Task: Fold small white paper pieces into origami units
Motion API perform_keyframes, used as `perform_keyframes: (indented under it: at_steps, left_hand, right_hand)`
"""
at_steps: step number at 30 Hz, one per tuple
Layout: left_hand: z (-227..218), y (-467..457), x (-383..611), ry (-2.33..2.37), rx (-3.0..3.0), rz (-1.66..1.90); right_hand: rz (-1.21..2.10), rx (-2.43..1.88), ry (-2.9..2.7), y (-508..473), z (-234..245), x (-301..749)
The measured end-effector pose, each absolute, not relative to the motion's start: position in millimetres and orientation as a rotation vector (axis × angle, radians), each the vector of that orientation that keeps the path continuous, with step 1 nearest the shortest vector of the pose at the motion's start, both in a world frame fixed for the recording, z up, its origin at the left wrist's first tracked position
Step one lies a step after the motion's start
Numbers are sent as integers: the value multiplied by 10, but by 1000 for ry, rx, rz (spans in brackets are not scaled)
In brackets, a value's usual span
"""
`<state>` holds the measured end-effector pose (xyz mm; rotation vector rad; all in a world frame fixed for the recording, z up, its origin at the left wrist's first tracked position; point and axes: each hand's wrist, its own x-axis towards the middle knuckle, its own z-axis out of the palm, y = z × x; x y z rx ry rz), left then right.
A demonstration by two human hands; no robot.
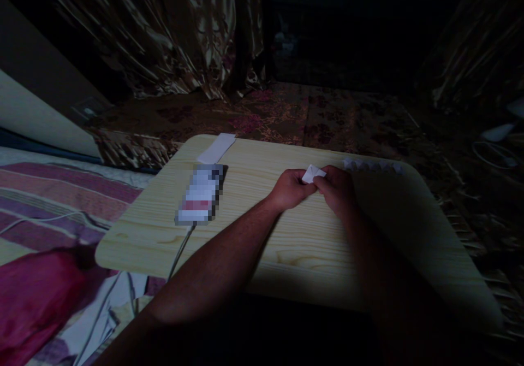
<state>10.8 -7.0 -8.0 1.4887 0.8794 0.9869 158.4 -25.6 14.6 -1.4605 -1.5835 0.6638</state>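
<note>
A small piece of folded white paper (pixel 313 173), with crease lines on its upper face, is held just above the wooden table (pixel 245 246). My left hand (pixel 291 187) pinches its left side. From the right, my right hand (pixel 338 186) grips it too, the thumb lying across its lower right edge. Fingers beneath the paper are hidden. Beyond my right hand, several small folded white paper pieces (pixel 372 166) stand in a row along the table's far right edge.
White paper strips (pixel 216 147) lie at the table's far left corner. Nearer is a phone (pixel 200 194), blurred out, with a cable (pixel 180 251) running off the near edge. To the left are a striped bed (pixel 61 188) and a red cloth or bag (pixel 41 300). Curtains (pixel 192 33) hang behind.
</note>
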Motion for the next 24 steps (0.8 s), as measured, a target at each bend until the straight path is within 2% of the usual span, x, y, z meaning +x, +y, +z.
perform_keyframes:
  at_steps: [24]
  left_hand:
    - [-169,-19,116,930,1486,1050]
  right_hand:
    - [764,-1459,-1480,-238,104,1607]
